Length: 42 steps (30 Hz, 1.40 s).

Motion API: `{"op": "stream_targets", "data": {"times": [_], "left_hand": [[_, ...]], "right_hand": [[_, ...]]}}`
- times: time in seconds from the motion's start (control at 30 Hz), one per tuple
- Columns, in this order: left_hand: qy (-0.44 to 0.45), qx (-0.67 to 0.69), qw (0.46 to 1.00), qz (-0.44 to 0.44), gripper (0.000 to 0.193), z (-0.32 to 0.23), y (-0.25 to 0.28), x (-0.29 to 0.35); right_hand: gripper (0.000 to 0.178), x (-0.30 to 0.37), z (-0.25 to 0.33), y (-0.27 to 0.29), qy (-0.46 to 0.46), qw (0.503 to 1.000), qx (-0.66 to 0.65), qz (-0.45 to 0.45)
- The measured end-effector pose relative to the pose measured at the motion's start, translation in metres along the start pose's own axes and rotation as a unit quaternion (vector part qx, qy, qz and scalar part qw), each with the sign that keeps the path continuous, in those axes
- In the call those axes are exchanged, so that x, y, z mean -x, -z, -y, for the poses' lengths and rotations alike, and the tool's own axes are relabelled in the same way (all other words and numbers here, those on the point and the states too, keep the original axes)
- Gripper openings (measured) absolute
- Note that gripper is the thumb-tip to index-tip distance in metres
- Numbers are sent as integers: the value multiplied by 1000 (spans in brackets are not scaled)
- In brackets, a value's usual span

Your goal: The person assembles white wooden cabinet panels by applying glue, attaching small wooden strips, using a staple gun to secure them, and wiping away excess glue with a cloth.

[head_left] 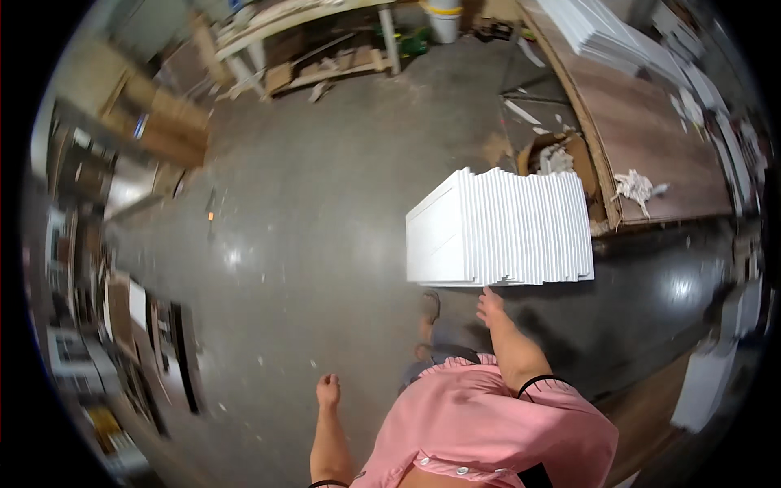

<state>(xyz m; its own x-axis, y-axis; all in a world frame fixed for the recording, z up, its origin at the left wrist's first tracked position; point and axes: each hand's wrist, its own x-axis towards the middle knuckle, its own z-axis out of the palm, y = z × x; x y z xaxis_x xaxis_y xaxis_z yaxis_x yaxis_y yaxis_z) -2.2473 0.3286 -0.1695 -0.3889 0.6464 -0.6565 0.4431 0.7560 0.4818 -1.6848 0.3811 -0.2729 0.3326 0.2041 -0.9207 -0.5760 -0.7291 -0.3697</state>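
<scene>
A long row of white panels [529, 232], standing on edge and pressed face to face, is in front of me, right of the middle. The leftmost panel shows its broad white face with a recessed border. My right hand [490, 307] is stretched out to the near lower edge of this row, fingers apart and gripping nothing. Its fingertips are at the edge, but I cannot tell whether they touch. Away from the panels, my left hand [328, 389] hangs low over the floor with its fingers curled in and nothing visible in them.
A brown-topped workbench [651, 154] on the right bears more white panels [590, 37] and a crumpled white cloth [639, 189]. A cardboard box [587, 154] stands behind the row. Boards [183, 358] lean at the left; a wooden table [305, 18] and white bucket [444, 23] stand far off.
</scene>
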Motion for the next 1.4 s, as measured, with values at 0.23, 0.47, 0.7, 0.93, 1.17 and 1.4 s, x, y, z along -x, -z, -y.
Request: {"op": "stream_targets", "data": {"times": [0.23, 0.47, 0.7, 0.93, 1.17, 1.4], "left_hand": [[-278, -204, 932, 111, 39, -289, -17, -129], [-495, -325, 725, 351, 45, -556, -199, -176], [-675, -346, 513, 403, 46, -669, -490, -241], [-610, -443, 465, 465, 58, -656, -564, -208], [-634, -408, 484, 444, 53, -663, -513, -255], [-617, -526, 368, 456, 63, -681, -429, -260]], "right_hand": [[75, -55, 12, -90, -94, 959, -253, -87], [83, -92, 30, -134, -106, 841, -413, -333], [86, -141, 17, -176, 30, 759, -415, -501], [92, -126, 44, -167, -59, 675, -342, -652], [91, -96, 66, -225, -17, 683, -424, -594], [73, -31, 53, -320, -1, 639, -509, -577]]}}
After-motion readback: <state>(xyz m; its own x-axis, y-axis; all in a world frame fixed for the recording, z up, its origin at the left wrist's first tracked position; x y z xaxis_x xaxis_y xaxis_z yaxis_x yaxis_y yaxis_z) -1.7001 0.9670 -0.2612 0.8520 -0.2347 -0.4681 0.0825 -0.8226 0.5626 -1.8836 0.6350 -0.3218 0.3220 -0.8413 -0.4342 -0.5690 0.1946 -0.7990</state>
